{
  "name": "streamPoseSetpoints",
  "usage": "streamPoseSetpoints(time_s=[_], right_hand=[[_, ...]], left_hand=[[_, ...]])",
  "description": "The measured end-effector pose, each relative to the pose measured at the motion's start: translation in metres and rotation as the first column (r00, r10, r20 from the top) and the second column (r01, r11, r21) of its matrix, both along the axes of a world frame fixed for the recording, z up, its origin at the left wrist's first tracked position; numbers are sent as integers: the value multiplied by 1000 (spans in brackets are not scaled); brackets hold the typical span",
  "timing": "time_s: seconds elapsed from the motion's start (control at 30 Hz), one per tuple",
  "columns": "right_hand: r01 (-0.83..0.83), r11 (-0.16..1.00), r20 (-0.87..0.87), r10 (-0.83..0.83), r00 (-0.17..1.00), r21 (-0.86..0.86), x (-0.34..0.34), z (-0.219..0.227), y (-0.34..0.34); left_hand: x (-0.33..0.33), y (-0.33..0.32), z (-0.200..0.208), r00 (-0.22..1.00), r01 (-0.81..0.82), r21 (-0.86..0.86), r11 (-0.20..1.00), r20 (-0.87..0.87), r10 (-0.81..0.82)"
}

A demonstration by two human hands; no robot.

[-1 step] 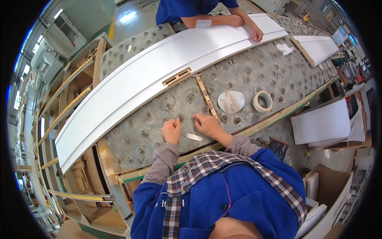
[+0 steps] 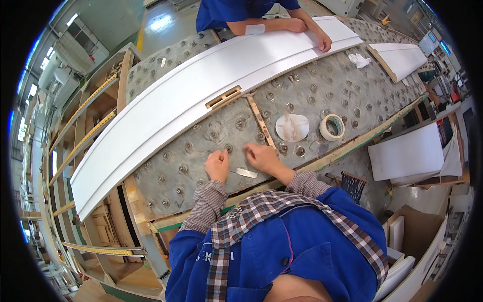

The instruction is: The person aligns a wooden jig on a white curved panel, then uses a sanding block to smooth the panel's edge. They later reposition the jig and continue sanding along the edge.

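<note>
My left hand is closed in a fist just above the near part of the grey work table. Whether anything is inside it is hidden. To its right, my right hand has its fingers curled together beside the near end of a narrow wooden strip. Its palm side cannot be seen. Between my wrists lies a small flat pale piece with a thin dark end. Beyond both hands stretches a long white panel with a wooden-edged slot in its near edge.
Across the table a person's forearms rest on the panel. Right of my hands lie a stained oval disc and a tape roll. A white crumpled cloth and a shorter white panel lie farther right. Roller studs dot the table.
</note>
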State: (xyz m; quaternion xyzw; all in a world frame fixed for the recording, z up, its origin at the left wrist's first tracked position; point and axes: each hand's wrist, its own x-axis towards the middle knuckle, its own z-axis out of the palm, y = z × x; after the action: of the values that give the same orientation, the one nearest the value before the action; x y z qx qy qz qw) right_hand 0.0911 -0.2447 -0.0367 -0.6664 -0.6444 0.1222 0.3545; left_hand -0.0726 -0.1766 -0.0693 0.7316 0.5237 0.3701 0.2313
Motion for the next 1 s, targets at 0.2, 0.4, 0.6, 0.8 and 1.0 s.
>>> streamPoseSetpoints(time_s=[0.2,0.4,0.6,0.8,1.0], right_hand=[[-2,999,37,4,999,-46,6,-5,2],[-3,1000,43,4,999,-25,8,-9,5],[11,1000,24,-12,1000,17,7,-11,3],[19,1000,30,-19,999,-5,9,-17,4],[14,1000,25,-14,1000,-5,9,-12,7]], left_hand=[[5,0,1,1000,-1,-33,999,11,2],[8,3,-3,999,5,0,1000,33,-5],[8,2,-5,1000,10,-20,1000,8,-9],[10,1,-4,1000,-2,-35,999,14,2],[10,4,-6,1000,-8,-26,1000,3,8]])
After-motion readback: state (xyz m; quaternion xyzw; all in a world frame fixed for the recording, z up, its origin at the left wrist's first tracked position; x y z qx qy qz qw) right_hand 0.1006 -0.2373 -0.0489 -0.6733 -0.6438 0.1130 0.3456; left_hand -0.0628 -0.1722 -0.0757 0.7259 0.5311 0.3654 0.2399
